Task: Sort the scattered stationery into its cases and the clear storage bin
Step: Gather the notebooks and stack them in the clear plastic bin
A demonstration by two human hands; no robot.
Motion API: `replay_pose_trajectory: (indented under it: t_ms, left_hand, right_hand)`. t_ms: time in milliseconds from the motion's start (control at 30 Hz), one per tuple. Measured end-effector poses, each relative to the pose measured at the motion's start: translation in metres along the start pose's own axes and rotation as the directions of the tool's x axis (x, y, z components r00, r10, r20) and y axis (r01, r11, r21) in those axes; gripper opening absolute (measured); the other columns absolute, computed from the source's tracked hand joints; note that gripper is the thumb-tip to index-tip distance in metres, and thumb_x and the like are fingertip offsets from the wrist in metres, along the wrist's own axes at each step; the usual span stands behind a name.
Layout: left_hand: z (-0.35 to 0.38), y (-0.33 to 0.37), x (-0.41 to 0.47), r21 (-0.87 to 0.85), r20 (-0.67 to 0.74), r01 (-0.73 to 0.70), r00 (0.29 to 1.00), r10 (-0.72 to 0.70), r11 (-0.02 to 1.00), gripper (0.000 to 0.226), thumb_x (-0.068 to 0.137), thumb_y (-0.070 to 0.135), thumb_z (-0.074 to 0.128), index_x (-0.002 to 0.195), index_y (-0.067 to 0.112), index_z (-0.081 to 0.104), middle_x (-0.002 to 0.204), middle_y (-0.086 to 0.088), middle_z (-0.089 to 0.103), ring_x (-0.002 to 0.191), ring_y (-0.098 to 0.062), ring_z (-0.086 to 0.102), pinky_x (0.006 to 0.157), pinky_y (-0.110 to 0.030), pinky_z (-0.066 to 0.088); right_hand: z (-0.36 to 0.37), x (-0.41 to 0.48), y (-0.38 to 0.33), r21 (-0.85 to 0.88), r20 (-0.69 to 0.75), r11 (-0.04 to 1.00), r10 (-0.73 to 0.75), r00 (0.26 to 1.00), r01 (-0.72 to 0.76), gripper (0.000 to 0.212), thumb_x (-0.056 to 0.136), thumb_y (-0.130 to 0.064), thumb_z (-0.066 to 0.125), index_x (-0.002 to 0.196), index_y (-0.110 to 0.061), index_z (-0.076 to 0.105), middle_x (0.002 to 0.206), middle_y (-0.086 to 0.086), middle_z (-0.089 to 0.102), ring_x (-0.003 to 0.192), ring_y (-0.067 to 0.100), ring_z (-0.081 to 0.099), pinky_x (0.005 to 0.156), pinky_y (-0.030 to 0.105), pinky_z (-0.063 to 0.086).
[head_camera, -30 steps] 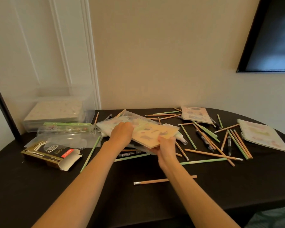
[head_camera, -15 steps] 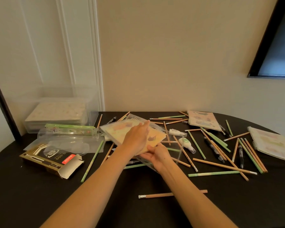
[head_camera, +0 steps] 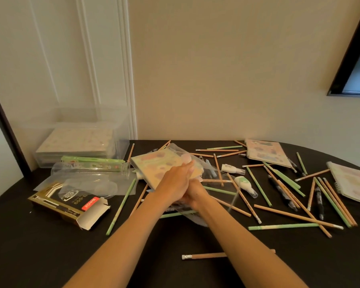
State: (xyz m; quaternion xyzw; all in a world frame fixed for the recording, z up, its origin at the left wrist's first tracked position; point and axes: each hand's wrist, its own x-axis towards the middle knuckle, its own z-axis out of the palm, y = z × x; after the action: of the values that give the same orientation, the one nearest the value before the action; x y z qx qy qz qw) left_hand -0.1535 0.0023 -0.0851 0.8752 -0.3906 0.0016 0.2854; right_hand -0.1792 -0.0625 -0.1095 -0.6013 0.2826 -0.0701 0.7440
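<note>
While the clear storage bin (head_camera: 75, 140) waits at the far left of the dark surface (head_camera: 29, 246), the notebook (head_camera: 164, 166) sits mid-table, half inside a clear plastic sleeve (head_camera: 208, 173). Her left hand (head_camera: 176, 183) lies flat on the cover, fingers straight. Her right hand (head_camera: 193, 195) is tucked underneath; whether it grasps the sleeve I cannot tell. Notebook looks light and stiff, sleeve limp and slippery: best pinched at its edges. Pencils (head_camera: 289, 217) lie scattered to the right.

Three notebooks (head_camera: 166, 167) on the table, two correction tapes (head_camera: 244, 183), one clear bin (head_camera: 75, 142).
</note>
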Motion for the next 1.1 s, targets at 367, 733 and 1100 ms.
replay_pose_trajectory:
  t_ms: [367,733,1100]
  left_hand:
    - [-0.003,-0.003,0.001,0.017,0.107,0.026,0.994,-0.027,1.0,0.041,0.103,0.026,0.022,0.139,0.02,0.042,0.134,-0.011,0.051,0.12,-0.028,0.046,0.095,-0.033,0.034]
    - [-0.021,0.013,0.021,-0.256,0.169,0.29,0.953,-0.253,0.922,0.029,0.09,0.015,0.041,0.11,0.004,0.059,0.117,-0.014,0.054,0.108,-0.028,0.048,0.088,-0.036,0.034]
    - [0.03,0.113,0.113,-0.172,0.132,0.137,0.985,-0.115,0.975,0.025,0.092,0.011,0.041,0.08,0.004,0.062,0.08,-0.01,0.057,0.084,-0.027,0.055,0.069,-0.031,0.042]
  right_hand:
    - [-0.017,-0.008,-0.004,-0.504,-0.01,0.864,0.001,1.0,-0.006,0.029,0.098,-0.013,0.03,0.082,-0.003,0.052,0.056,0.008,0.058,0.029,0.006,0.047,0.032,0.015,0.037]
    - [-0.09,-0.039,-0.029,-0.499,0.159,0.864,0.023,0.987,0.06,0.011,0.092,-0.014,0.056,0.101,-0.008,0.059,0.078,0.008,0.068,0.061,0.012,0.063,0.06,0.018,0.053]
    - [-0.227,-0.028,-0.069,-0.293,-0.316,0.95,-0.204,0.927,0.109,0.008,0.094,-0.013,0.052,0.094,-0.011,0.06,0.078,0.009,0.067,0.064,0.013,0.064,0.058,0.019,0.053]
